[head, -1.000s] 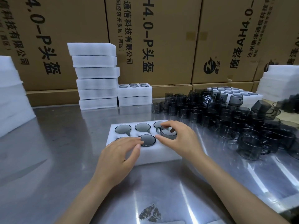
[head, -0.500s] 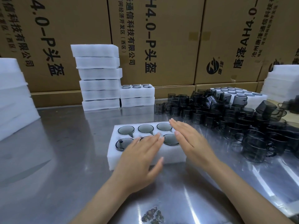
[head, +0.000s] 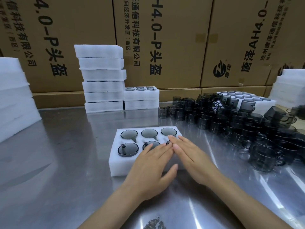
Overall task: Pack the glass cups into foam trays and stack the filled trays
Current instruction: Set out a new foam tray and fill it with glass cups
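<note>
A white foam tray (head: 115, 166) lies on the steel table in front of me, with smoky glass cups (head: 129, 134) seated in all its round pockets. My left hand (head: 153, 164) lies flat on the tray's near right part, fingers straight, covering the near middle cup. My right hand (head: 189, 152) lies flat beside it, fingers straight, pressing over the near right cup. Both hands hold nothing. A large heap of loose grey glass cups (head: 231, 123) fills the table to the right.
A tall stack of foam trays (head: 102, 78) stands at the back, with a shorter filled stack (head: 141, 97) beside it. More foam stacks sit at far left (head: 14, 96) and far right (head: 290, 86). Another filled tray (head: 247, 96) lies behind the cups. Cardboard boxes (head: 165, 38) wall the back.
My right hand let go of the last cup after seating it in the near right pocket. Both hands flattened out and came together over the tray's near right side.
</note>
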Tool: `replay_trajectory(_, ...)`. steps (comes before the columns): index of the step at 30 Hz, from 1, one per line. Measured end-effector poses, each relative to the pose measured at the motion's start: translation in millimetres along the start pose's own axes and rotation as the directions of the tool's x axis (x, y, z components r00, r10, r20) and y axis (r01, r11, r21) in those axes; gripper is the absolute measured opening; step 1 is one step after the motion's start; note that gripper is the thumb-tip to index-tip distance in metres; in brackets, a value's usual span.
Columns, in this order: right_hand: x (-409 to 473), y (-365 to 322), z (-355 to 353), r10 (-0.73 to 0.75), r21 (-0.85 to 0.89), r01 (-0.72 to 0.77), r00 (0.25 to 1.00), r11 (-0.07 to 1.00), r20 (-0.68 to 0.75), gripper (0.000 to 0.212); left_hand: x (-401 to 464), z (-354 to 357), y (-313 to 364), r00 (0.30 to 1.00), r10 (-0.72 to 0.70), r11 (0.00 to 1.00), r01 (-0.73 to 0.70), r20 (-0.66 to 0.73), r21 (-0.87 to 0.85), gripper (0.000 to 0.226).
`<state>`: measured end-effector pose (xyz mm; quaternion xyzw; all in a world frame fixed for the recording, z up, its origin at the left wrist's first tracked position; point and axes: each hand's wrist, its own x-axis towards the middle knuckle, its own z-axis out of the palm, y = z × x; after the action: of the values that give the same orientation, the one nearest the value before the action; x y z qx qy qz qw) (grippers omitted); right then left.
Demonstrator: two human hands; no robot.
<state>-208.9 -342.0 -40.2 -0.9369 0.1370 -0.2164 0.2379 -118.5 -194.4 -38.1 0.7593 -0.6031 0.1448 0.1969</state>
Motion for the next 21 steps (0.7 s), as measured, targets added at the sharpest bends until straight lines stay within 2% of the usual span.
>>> replay_trajectory(3, 0, -2, 2, 0.054, 0.184, -0.034, 0.993, 0.982, -0.108, 0.055, -8, -2, -9, 0.998, -0.054, 0.998, 0.054, -0.034, -0.012, 0.063)
replay_trajectory(5, 3, 1, 0, 0.135, 0.251, -0.091, 0.977, 0.964, -0.163, 0.055, -15, -9, -19, 0.981, -0.168, 0.984, 0.161, -0.097, -0.078, 0.063)
replay_trajectory(7, 4, 7, -4, 0.259, 0.272, -0.210, 0.953, 0.939, -0.157, 0.056, -21, -19, -34, 0.928, -0.319, 0.940, 0.282, -0.194, -0.194, 0.058)
replay_trajectory(8, 4, 8, -6, 0.320, 0.280, -0.275, 0.939, 0.920, -0.128, 0.059, -23, -24, -44, 0.878, -0.411, 0.901, 0.351, -0.244, -0.256, 0.055)
replay_trajectory(9, 4, 8, -7, 0.370, 0.300, -0.331, 0.925, 0.895, -0.086, 0.058, -26, -27, -54, 0.816, -0.519, 0.842, 0.436, -0.256, -0.319, 0.055)
replay_trajectory(10, 4, 7, -8, 0.405, 0.339, -0.368, 0.914, 0.866, -0.040, 0.054, -28, -30, -63, 0.743, -0.636, 0.751, 0.532, -0.210, -0.391, 0.059)
replay_trajectory(12, 2, -2, -9, 0.418, 0.422, -0.393, 0.908, 0.817, 0.036, 0.045, -32, -29, -75, 0.613, -0.790, 0.506, 0.672, 0.023, -0.540, 0.064)
replay_trajectory(13, 1, -7, -10, 0.396, 0.467, -0.372, 0.917, 0.802, 0.052, 0.044, -32, -26, -78, 0.588, -0.796, 0.404, 0.691, 0.141, -0.599, 0.063)
replay_trajectory(15, 1, -13, -12, 0.340, 0.573, -0.313, 0.938, 0.758, 0.063, 0.036, -30, -16, -81, 0.613, -0.754, 0.333, 0.667, 0.236, -0.666, 0.056)
replay_trajectory(18, 0, -15, -19, 0.286, 0.671, -0.275, 0.953, 0.688, 0.097, 0.019, -26, -9, -82, 0.623, -0.762, 0.284, 0.564, 0.175, -0.776, 0.031)
replay_trajectory(20, 1, -9, -19, 0.246, 0.751, -0.252, 0.961, 0.611, 0.123, 0.026, -23, -7, -81, 0.660, -0.740, 0.232, 0.431, 0.129, -0.872, 0.015)
replay_trajectory(21, 3, -6, -17, 0.233, 0.798, -0.262, 0.960, 0.542, 0.157, 0.037, -20, -7, -81, 0.681, -0.724, 0.215, 0.369, 0.106, -0.904, 0.019)
